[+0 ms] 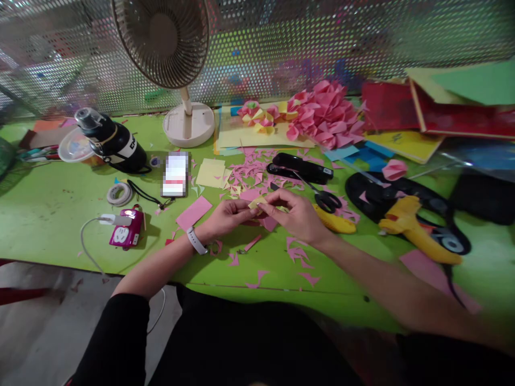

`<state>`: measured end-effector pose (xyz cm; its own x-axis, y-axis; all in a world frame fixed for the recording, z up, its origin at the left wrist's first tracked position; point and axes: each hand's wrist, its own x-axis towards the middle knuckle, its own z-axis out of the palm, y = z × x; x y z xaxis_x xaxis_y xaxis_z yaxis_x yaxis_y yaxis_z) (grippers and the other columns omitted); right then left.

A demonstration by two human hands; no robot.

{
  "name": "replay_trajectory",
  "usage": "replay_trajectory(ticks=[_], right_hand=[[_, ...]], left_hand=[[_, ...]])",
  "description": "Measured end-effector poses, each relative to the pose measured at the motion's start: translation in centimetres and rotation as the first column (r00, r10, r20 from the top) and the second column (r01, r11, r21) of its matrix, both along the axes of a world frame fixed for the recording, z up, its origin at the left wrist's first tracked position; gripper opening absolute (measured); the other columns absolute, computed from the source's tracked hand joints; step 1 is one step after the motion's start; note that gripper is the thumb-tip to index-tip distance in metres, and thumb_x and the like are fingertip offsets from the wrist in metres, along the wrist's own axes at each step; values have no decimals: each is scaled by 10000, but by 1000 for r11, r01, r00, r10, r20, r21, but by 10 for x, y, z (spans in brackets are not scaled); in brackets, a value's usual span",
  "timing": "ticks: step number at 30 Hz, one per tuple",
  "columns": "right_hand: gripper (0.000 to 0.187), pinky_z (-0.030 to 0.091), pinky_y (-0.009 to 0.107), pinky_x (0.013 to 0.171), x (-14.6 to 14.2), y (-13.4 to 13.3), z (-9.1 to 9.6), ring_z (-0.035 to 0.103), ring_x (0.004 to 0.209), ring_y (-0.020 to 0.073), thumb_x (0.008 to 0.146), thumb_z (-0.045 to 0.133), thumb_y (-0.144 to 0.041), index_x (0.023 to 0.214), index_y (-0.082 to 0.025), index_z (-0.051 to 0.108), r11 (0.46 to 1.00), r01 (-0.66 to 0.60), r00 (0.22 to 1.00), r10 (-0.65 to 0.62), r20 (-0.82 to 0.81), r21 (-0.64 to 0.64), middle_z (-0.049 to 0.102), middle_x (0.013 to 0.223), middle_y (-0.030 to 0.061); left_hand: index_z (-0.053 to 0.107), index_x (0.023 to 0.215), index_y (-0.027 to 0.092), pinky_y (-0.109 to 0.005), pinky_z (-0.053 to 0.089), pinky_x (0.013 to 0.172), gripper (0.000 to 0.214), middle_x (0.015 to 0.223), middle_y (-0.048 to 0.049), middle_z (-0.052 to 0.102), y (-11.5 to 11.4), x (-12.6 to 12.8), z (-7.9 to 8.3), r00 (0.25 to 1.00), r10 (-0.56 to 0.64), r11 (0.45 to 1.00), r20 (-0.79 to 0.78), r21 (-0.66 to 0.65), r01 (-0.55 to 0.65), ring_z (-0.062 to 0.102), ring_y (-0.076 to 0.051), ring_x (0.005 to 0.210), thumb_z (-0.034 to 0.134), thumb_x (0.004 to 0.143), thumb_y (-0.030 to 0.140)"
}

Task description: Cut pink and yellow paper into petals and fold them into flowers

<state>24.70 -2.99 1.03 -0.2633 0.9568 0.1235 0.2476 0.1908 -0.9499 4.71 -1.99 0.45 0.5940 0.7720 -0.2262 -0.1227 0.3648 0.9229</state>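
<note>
A small piece of yellow paper [256,203] is pinched between my two hands above the green table. My left hand [231,217], with a pale band on its wrist, grips the paper's left side. From the right, my right hand [295,214] holds it between thumb and fingers. Pink paper scraps [255,169] lie scattered beyond and below the hands. A stack of yellow paper squares [212,173] and a pink paper sheet [194,213] rest to the left. Black-handled scissors [328,201] and a black stapler [300,168] lie just past my right hand.
Folded pink paper petals [325,115] are heaped at the back. A fan [188,126], a black bottle [116,142], a phone [175,174], a tape roll [119,194] and a pink power adapter [127,229] stand or lie left. A yellow glue gun [418,228] lies right.
</note>
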Motion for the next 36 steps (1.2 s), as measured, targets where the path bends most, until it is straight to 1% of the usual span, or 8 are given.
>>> replay_trajectory(ticks=[6,12,15,17,22,27,33,36], right_hand=[[219,597,373,678,-1,0,1,680,734,198,884,685,-426,810,-225,639,1000,0,1000,0,4,11,694,809,35],[252,570,340,636,6,3,3,654,714,187,855,713,-452,854,-227,599,998,54,998,-54,-10,-19,664,813,32],[298,534,317,563,9,5,4,625,642,170,885,660,-509,837,-230,567,995,-15,1000,13,-18,-101,625,765,16],[330,500,306,537,9,5,5,595,606,158,909,618,-534,802,-229,551,991,-82,996,84,11,-109,599,729,6],[361,414,294,561,5,3,9,497,583,133,968,542,-487,728,-223,494,984,-134,982,115,151,117,530,669,-12],[311,390,295,578,2,-1,6,484,592,138,991,509,-403,740,-223,480,958,-159,968,104,227,238,520,667,-9],[289,379,283,567,1,-6,8,492,581,131,984,527,-368,739,-220,486,954,-106,975,44,219,282,534,658,-14],[339,370,280,541,4,-5,14,485,550,124,969,550,-427,709,-212,511,967,-128,971,76,228,220,544,624,-14]], left_hand=[[750,1030,113,-326,562,906,443,1001,-111,763,1,-1,-1,1000,-7,1000,14,5,7,727,-163,904,774,788,483],[749,1024,103,-315,571,881,481,1033,-131,761,0,-1,7,1000,-31,999,-2,-23,30,731,-183,930,790,760,504],[746,997,94,-297,574,860,470,1016,-129,763,-1,-1,10,999,-50,998,-2,-47,50,732,-164,885,799,754,493],[743,969,93,-290,578,850,454,995,-122,765,-1,0,11,996,-84,994,3,-71,84,733,-155,862,811,744,481],[724,968,91,-308,598,802,491,960,-130,770,-3,0,11,993,-112,978,32,-174,116,743,-189,883,845,698,482],[726,989,79,-279,602,723,525,971,-151,772,-4,-1,12,982,-190,964,-14,-191,183,746,-178,821,837,697,502],[690,926,65,-292,610,702,534,867,-133,768,-4,0,16,969,-247,963,-21,-121,243,736,-162,728,815,699,532],[670,926,70,-293,611,704,505,868,-131,763,-5,0,18,967,-254,966,-27,-62,252,730,-152,715,791,737,522]])
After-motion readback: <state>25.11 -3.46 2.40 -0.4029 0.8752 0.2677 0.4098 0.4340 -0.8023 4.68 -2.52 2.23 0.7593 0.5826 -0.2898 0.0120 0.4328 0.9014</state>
